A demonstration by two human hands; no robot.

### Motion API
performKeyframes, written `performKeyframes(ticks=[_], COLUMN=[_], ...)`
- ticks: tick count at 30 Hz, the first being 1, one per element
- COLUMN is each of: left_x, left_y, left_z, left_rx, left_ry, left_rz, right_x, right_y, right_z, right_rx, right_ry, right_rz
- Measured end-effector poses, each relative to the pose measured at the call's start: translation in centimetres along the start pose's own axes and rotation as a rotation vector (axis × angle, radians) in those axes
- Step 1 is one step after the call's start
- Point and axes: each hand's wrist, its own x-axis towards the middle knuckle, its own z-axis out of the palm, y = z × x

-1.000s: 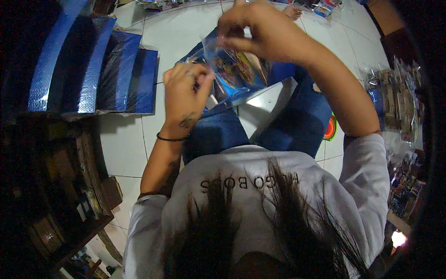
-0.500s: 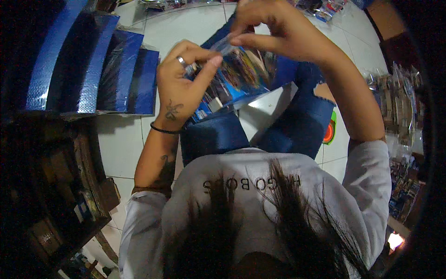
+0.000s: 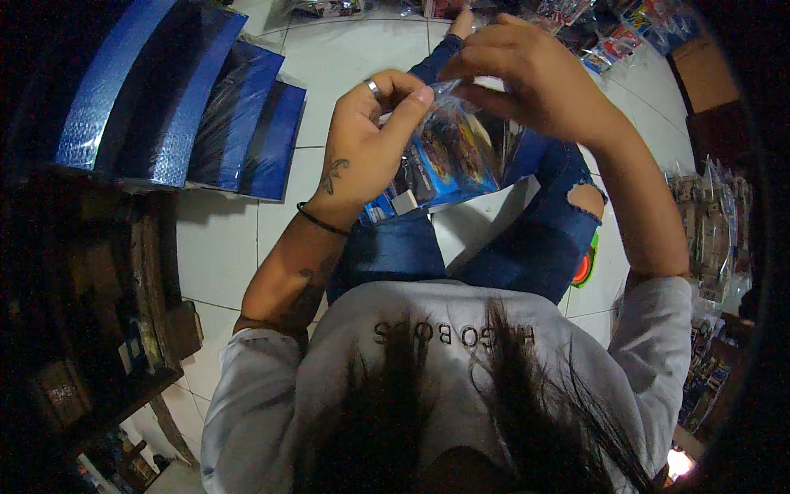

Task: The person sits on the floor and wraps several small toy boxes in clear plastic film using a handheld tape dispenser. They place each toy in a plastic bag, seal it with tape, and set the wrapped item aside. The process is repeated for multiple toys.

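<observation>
A clear plastic bag (image 3: 461, 160) with a blue-edged, colourful printed pack inside rests over my lap, tilted, its upper edge gathered and crinkled. My left hand (image 3: 370, 136), with a ring and a black wristband, pinches that upper edge between thumb and forefinger. Just to the right, my right hand (image 3: 527, 78) is curled at the same edge of the bag. Its fingers are blurred, and whether they grip the plastic is hidden. A small pale rectangle (image 3: 405, 202) shows at the bag's lower left corner.
Blue boxes (image 3: 164, 123), some wrapped in plastic, are stacked at the left. Dark wooden shelving (image 3: 152, 296) stands below them. Packaged goods (image 3: 613, 45) lie on the tiled floor at the far right, with more bagged items (image 3: 712, 222) along the right side. A green and orange object (image 3: 586, 262) is beside my right leg.
My right hand has shifted right and slightly down, its fingers drawing away from my left thumb. My left hand, still pinching the bag, appears further right in the picture, as the view itself has shifted.
</observation>
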Motion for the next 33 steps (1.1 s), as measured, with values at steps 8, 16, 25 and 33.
performKeyframes(ticks=[8, 16, 25, 33], left_x=[0.7, 1.4, 2.2, 2.3], left_y=[-0.7, -0.4, -0.1, 0.4], left_z=[-0.7, -0.9, -1.5, -1.7], left_rx=[0.287, 0.365, -0.164, 0.028], left_ry=[-0.009, -0.106, -0.284, -0.276], left_rz=[0.220, 0.259, -0.263, -0.142], right_x=[0.5, 0.3, -0.2, 0.4], right_y=[0.9, 1.5, -0.8, -0.3], right_z=[0.3, 0.9, -0.2, -0.6], right_rx=[0.323, 0.501, -0.116, 0.580], right_ry=[0.059, -0.114, -0.008, -0.038], right_rz=[0.001, 0.099, -0.101, 0.178])
